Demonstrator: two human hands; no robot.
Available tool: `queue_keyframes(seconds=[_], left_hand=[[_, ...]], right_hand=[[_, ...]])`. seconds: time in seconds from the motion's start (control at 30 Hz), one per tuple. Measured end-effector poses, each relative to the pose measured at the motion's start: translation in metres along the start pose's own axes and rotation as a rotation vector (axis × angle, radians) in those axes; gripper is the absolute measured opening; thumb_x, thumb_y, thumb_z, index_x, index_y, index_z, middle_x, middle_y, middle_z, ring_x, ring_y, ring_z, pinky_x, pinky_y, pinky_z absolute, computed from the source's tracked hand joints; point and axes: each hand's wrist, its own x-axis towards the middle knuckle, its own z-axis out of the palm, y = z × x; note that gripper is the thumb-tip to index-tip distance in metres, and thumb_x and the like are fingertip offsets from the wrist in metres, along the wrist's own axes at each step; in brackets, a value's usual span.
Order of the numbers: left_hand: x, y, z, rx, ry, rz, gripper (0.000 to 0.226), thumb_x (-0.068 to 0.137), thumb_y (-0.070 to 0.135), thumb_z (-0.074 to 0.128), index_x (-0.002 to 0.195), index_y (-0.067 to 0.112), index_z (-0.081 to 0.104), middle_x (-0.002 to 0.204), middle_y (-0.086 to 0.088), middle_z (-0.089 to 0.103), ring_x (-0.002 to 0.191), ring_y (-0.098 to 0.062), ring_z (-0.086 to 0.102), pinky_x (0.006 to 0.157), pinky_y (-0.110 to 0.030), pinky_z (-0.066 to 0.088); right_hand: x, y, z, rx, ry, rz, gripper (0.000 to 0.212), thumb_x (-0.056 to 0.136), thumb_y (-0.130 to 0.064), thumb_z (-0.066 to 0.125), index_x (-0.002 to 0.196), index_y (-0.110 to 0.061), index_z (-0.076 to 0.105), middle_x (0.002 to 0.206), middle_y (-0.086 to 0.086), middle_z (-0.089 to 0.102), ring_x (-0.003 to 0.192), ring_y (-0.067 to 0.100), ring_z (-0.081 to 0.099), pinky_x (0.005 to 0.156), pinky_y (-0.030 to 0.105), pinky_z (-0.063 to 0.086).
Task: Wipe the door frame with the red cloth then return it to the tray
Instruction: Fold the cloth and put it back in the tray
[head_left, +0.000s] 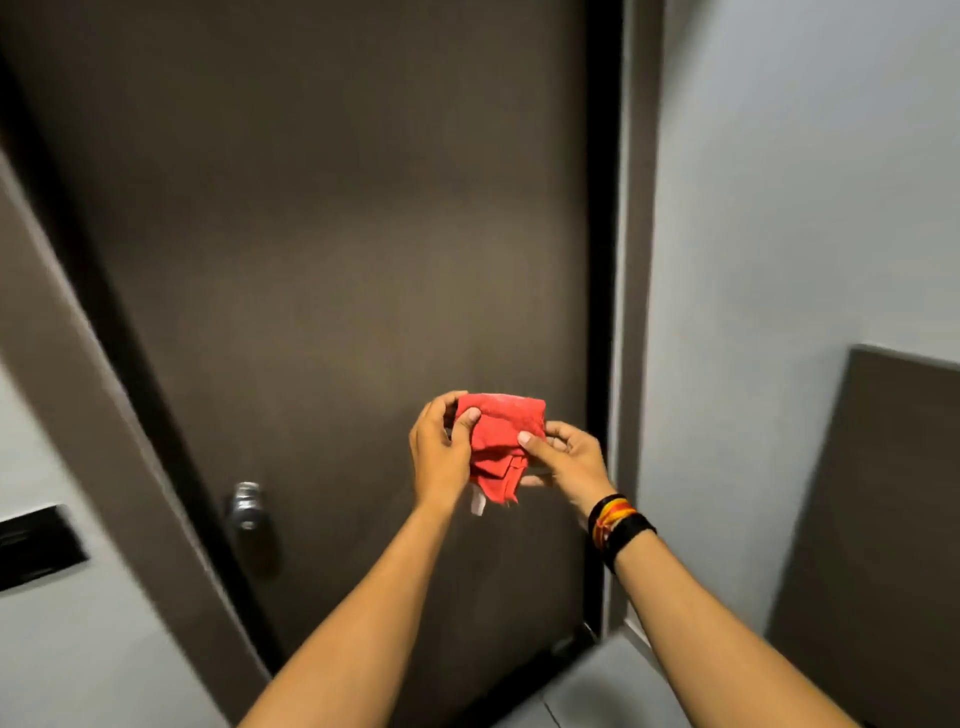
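Note:
A bunched red cloth is held in front of the dark brown door, between both hands. My left hand grips its left edge with thumb on top. My right hand pinches its right side; that wrist wears dark and orange bands. The door frame runs up just right of the cloth, and its other side slants along the left. No tray is in view.
A silver round knob sits low on the door's left side. A black wall plate is at far left. Pale walls flank the door, and a brown panel leans at the right.

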Motion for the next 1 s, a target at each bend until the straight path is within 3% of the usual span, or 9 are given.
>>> queue_keyframes(seconds=[0.17,0.33,0.53,0.6,0.7,0.87,1.0], left_hand=[[-0.073,-0.013,0.136,-0.050,-0.219,-0.090,0.018,0.095,0.025,0.068,0.111,0.033,0.071,0.110,0.006,0.074,0.104,-0.012,0.071,0.095,-0.045,0.059],[-0.160,-0.055,0.231,-0.014,-0.403,-0.193,0.020,0.098,0.030,0.066,0.116,0.026,0.072,0.115,0.004,0.072,0.108,-0.014,0.069,0.097,-0.044,0.059],[-0.263,-0.150,0.301,0.063,-0.592,-0.479,0.038,0.093,0.039,0.066,0.127,0.022,0.070,0.123,-0.001,0.073,0.113,-0.019,0.071,0.100,-0.045,0.059],[-0.293,-0.176,0.316,0.052,-0.616,-0.597,0.037,0.096,0.028,0.068,0.131,0.017,0.069,0.123,-0.005,0.074,0.110,-0.020,0.072,0.096,-0.036,0.061],[-0.334,-0.215,0.334,0.063,-0.666,-0.743,0.034,0.100,0.017,0.065,0.134,0.014,0.068,0.125,-0.003,0.072,0.108,-0.016,0.069,0.077,-0.008,0.055],[-0.387,-0.284,0.359,0.094,-0.790,-0.902,0.033,0.105,0.014,0.054,0.135,0.018,0.067,0.127,-0.001,0.070,0.116,-0.020,0.065,0.094,-0.027,0.053],[-0.417,-0.326,0.375,0.143,-0.891,-0.969,0.043,0.096,0.022,0.050,0.135,0.026,0.066,0.124,-0.001,0.073,0.114,-0.024,0.069,0.100,-0.038,0.057]], right_hand=[[-0.032,0.046,-0.138,0.024,0.289,0.128,0.033,0.090,-0.014,0.074,0.117,0.003,0.063,0.109,0.022,0.075,0.094,0.035,0.076,0.064,0.037,0.066],[-0.071,0.121,-0.235,0.078,0.487,0.270,0.027,0.090,-0.009,0.073,0.112,0.002,0.063,0.100,0.020,0.073,0.074,0.023,0.075,0.058,0.035,0.064],[-0.116,0.249,-0.304,0.171,0.704,0.449,0.011,0.087,-0.004,0.075,0.094,-0.010,0.067,0.098,0.018,0.070,0.083,0.032,0.071,0.054,0.033,0.063],[-0.127,0.288,-0.317,0.200,0.757,0.504,0.011,0.088,-0.002,0.073,0.089,-0.010,0.067,0.096,0.019,0.069,0.081,0.032,0.070,0.053,0.033,0.063],[-0.140,0.346,-0.334,0.228,0.811,0.599,0.009,0.089,0.001,0.071,0.094,-0.004,0.067,0.101,0.023,0.068,0.084,0.035,0.070,0.053,0.034,0.063],[-0.154,0.437,-0.359,0.295,0.942,0.746,0.021,0.083,0.007,0.074,0.100,0.002,0.063,0.113,0.030,0.067,0.099,0.048,0.070,0.052,0.040,0.063],[-0.155,0.490,-0.370,0.294,1.010,0.843,0.017,0.085,0.008,0.071,0.101,0.007,0.065,0.112,0.034,0.069,0.098,0.052,0.069,0.073,0.056,0.062]])
